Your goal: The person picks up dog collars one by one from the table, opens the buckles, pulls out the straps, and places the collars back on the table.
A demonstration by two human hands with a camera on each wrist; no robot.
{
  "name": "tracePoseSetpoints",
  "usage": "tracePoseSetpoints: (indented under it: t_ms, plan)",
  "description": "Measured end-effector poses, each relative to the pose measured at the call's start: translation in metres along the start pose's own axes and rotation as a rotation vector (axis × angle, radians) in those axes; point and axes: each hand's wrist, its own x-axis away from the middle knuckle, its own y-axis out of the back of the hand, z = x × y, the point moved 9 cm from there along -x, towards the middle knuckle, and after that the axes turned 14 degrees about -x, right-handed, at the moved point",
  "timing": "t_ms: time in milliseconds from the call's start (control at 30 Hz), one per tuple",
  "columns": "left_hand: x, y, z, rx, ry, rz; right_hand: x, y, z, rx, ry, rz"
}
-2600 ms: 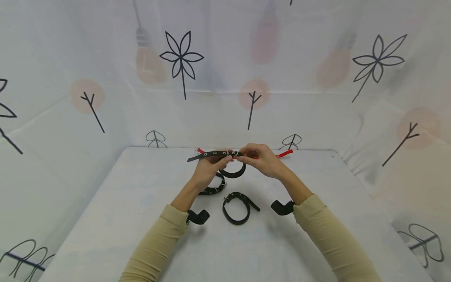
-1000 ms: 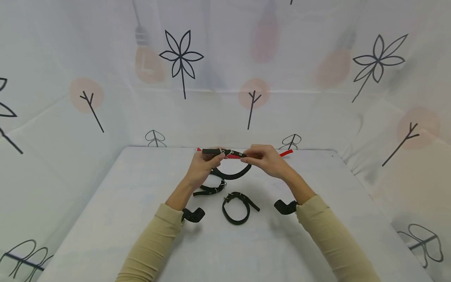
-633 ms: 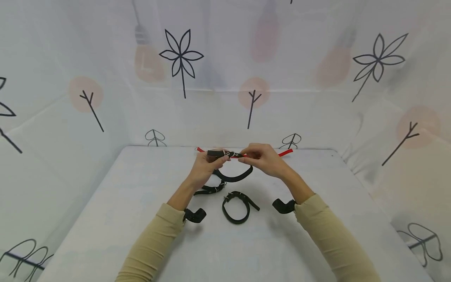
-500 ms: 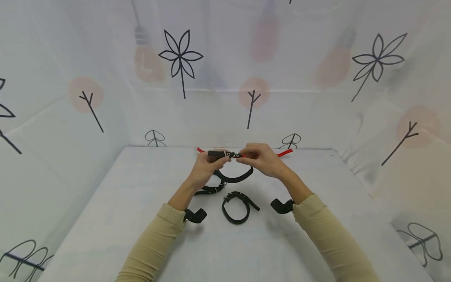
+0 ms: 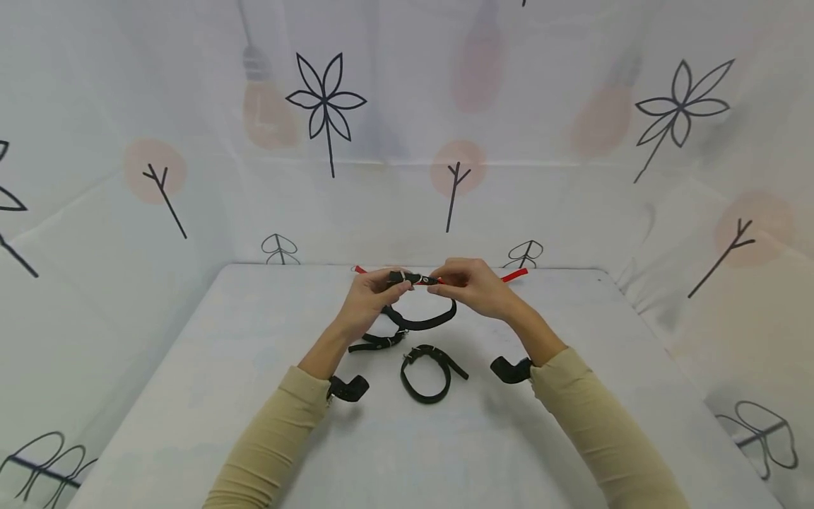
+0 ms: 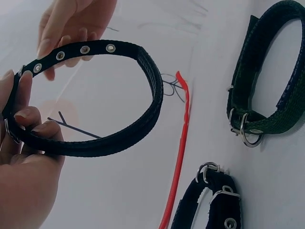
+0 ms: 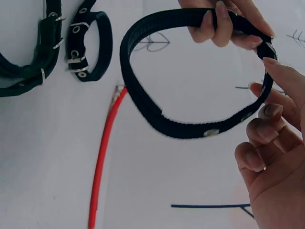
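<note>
A black dog collar (image 5: 422, 325) with metal eyelets is held up as a loop above the far part of the table. My left hand (image 5: 365, 304) grips it near the metal buckle, fingers curled round the strap. Thumb and finger of my right hand (image 5: 477, 290) pinch the eyelet strip close to the buckle, as the right wrist view also shows. The hands almost meet, and fingers partly hide the buckle. Below them lie a buckled dark collar (image 5: 425, 401) and another dark collar (image 5: 380, 344), partly behind my left hand.
Along the table's far edge lies a thin red strap (image 5: 515, 275), its middle hidden behind the hands. White patterned cloth (image 5: 394, 212) rises behind and beside the white table (image 5: 445, 459).
The eyelet tail that stuck out left past my left hand no longer does, and the loop hangs wider. In the last half second my left hand shifted slightly left, covering more strap.
</note>
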Motion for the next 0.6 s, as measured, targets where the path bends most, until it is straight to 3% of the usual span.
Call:
tracePoseSetpoints:
  t_ms: [133,267,600]
  plan:
    - [0.000,-0.004,-0.001,0.029,-0.025,0.019,-0.005,-0.007,0.003,-0.018,0.026,0.012]
    - [0.003,-0.003,0.000,0.023,-0.007,0.010,-0.007,-0.010,0.002,0.005,0.033,0.021]
    - [0.003,0.006,0.003,0.032,0.034,-0.022,-0.001,0.002,-0.002,0.064,0.011,-0.028]
